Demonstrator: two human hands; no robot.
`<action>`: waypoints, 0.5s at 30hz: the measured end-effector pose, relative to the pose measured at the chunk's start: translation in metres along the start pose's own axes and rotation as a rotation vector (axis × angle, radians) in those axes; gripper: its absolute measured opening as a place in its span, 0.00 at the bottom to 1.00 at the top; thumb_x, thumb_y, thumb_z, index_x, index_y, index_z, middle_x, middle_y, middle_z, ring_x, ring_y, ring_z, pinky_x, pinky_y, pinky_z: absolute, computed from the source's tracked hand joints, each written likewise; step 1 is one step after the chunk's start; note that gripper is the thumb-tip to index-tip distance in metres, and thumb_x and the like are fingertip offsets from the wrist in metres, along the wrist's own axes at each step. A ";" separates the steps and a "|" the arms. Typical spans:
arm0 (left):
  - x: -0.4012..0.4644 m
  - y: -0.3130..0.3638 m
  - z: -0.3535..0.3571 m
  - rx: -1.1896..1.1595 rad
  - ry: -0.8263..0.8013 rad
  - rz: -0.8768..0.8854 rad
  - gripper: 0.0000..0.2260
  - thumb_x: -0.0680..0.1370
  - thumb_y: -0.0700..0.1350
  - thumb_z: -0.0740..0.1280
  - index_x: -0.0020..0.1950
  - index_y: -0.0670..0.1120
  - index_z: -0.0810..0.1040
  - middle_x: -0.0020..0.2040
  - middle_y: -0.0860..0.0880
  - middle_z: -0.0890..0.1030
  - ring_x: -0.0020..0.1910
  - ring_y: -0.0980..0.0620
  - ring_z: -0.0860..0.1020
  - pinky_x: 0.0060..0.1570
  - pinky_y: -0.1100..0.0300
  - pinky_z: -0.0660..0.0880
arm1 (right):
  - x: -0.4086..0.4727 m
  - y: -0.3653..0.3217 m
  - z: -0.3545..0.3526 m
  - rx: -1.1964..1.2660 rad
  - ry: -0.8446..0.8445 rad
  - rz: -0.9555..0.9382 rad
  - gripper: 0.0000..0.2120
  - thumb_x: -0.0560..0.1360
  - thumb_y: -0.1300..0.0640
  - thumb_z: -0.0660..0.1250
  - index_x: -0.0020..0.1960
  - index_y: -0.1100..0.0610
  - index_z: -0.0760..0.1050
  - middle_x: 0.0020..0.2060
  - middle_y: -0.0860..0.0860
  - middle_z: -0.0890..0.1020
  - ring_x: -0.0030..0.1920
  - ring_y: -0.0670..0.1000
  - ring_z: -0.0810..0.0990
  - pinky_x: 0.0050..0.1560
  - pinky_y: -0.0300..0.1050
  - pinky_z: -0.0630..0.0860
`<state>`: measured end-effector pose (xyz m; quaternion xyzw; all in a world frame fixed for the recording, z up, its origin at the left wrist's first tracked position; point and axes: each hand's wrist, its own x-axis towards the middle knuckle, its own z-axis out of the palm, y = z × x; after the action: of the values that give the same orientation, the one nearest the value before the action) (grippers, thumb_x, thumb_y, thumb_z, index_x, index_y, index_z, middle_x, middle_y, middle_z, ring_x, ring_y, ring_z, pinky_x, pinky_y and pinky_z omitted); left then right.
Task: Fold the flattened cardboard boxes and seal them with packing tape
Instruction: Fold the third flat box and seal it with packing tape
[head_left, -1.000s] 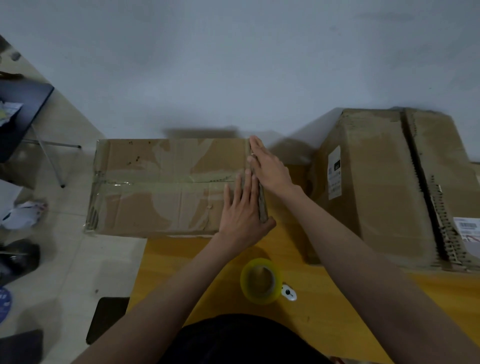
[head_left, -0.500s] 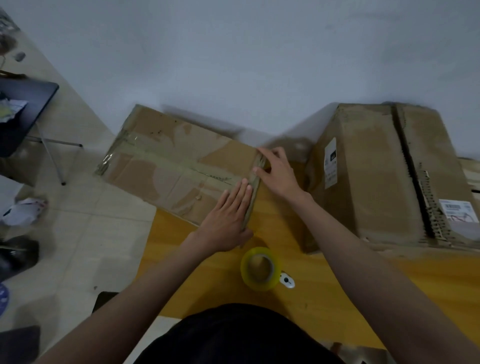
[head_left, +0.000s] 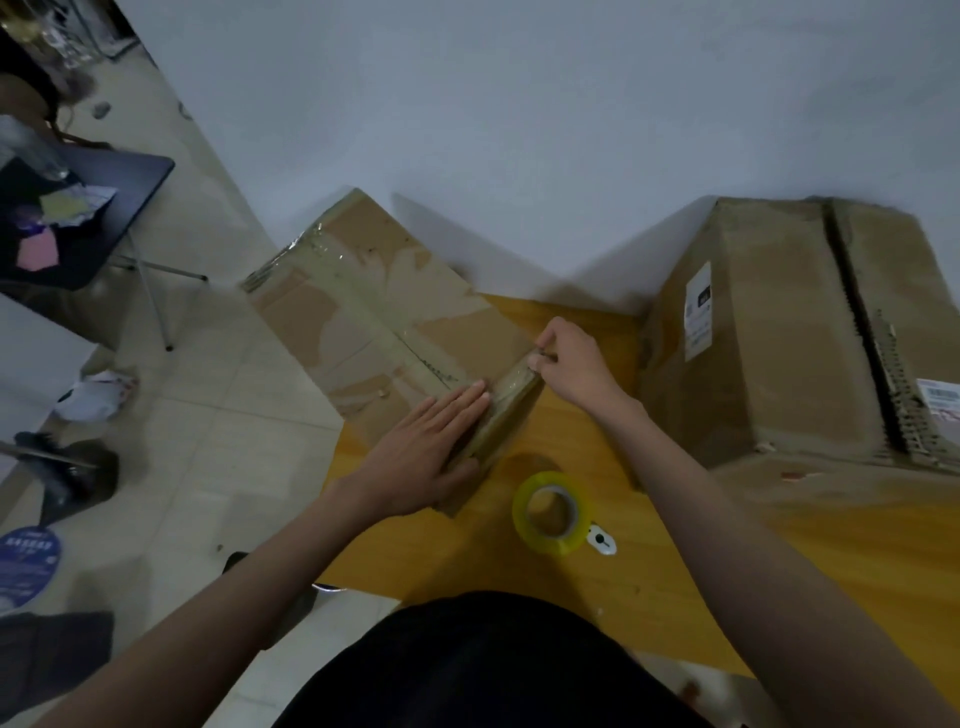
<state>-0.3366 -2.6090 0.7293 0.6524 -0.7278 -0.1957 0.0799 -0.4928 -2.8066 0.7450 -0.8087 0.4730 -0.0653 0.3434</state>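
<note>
Your left hand (head_left: 415, 457) lies palm down on the flattened cardboard box (head_left: 384, 317), fingers straight and pressed together, their tips reaching the taped fold along the box's near end. Your right hand (head_left: 574, 366) sits at about two o'clock from the left one, fingers curled in and pinching the far corner of that same taped edge, thumb and forefinger closed on it. The box itself runs on a slant from the middle of the view out toward ten o'clock, its near end resting on the wooden table (head_left: 649, 571) and the far part hanging out past the table's edge over the tiled floor (head_left: 208, 415). Old clear tape streaks run down its length. The yellow roll of packing tape (head_left: 551, 512) lies flat on the table at about four o'clock from your left hand, near the box end but not touching it, with a small white tag (head_left: 601, 540) just beside the roll at its four o'clock. At three o'clock of the view a large closed cardboard box (head_left: 779, 332) stands on the table, a white label on its side facing you, well apart from your right hand. Off at nine o'clock, on the floor side, stands a dark small table (head_left: 88, 208) with papers on it.
</note>
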 end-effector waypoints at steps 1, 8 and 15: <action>-0.005 -0.003 -0.001 -0.018 0.046 -0.055 0.34 0.82 0.64 0.53 0.82 0.53 0.43 0.82 0.56 0.40 0.80 0.56 0.38 0.79 0.46 0.46 | -0.006 -0.001 0.001 0.018 -0.040 0.017 0.07 0.79 0.57 0.67 0.56 0.57 0.73 0.53 0.52 0.75 0.54 0.54 0.75 0.49 0.45 0.69; -0.036 -0.034 -0.012 -0.087 0.205 -0.746 0.53 0.62 0.81 0.62 0.80 0.61 0.47 0.80 0.49 0.31 0.77 0.34 0.32 0.71 0.35 0.36 | -0.029 -0.014 0.008 -0.082 -0.169 0.070 0.19 0.78 0.58 0.64 0.69 0.53 0.71 0.60 0.53 0.71 0.62 0.57 0.73 0.64 0.54 0.71; -0.041 -0.055 -0.024 -0.296 0.192 -0.746 0.51 0.63 0.71 0.73 0.80 0.60 0.53 0.81 0.51 0.37 0.77 0.32 0.46 0.73 0.33 0.57 | -0.052 -0.033 0.019 -0.286 -0.287 0.011 0.35 0.77 0.46 0.65 0.79 0.51 0.54 0.60 0.56 0.79 0.62 0.61 0.76 0.64 0.57 0.68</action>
<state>-0.2717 -2.5774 0.7358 0.8683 -0.3947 -0.2519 0.1640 -0.4893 -2.7449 0.7623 -0.8477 0.4281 0.1204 0.2893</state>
